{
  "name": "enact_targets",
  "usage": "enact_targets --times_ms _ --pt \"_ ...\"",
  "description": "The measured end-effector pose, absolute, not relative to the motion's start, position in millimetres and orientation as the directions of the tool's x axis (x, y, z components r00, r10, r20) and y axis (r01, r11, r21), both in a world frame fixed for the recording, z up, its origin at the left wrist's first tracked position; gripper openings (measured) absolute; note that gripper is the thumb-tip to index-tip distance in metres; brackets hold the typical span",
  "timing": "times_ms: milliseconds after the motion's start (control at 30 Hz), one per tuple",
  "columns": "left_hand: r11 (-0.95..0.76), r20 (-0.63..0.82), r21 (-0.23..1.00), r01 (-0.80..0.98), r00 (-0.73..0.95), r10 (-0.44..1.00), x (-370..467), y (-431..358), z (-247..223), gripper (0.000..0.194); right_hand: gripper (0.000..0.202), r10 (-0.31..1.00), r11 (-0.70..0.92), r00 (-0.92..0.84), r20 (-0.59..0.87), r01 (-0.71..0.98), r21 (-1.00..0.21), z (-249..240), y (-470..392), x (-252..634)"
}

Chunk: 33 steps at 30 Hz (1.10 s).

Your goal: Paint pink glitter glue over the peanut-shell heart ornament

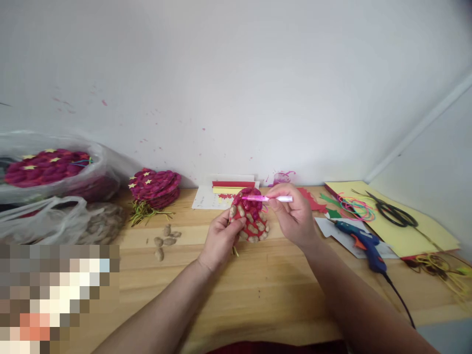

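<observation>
A round red disc covered with peanuts is held up over the table by my left hand, its thumb on the front and its fingers behind. The peanuts on the upper part are coated magenta, while the lower ones keep their tan shells. My right hand pinches a slim white paintbrush that lies level. Its pink-stained end reaches across the magenta peanuts; whether it touches them I cannot tell.
Left stand a stack of finished magenta discs, loose peanuts and plastic bags. Right lie a blue glue gun with its cord, black scissors on yellow paper, and coloured string. Behind are paper strips.
</observation>
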<state>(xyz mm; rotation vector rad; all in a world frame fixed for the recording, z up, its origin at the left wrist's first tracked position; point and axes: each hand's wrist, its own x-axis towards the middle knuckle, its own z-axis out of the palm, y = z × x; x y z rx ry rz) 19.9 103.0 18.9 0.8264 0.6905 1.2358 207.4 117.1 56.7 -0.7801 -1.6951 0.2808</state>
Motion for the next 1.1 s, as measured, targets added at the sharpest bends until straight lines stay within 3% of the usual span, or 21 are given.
enact_targets --times_ms 367,1100 --pt "0.110 -0.004 0.836 -0.537 0.195 0.981 19.6 102.0 22.1 0.034 0.008 0.626 0.753 -0.093 0.774 0.330 -0.569 55.1 118.3 207.0" --pt "-0.194 0.220 0.957 -0.214 0.105 0.970 16.5 111.8 9.4 0.031 0.006 0.665 0.714 -0.053 0.745 0.338 -0.614 57.5 117.4 208.5"
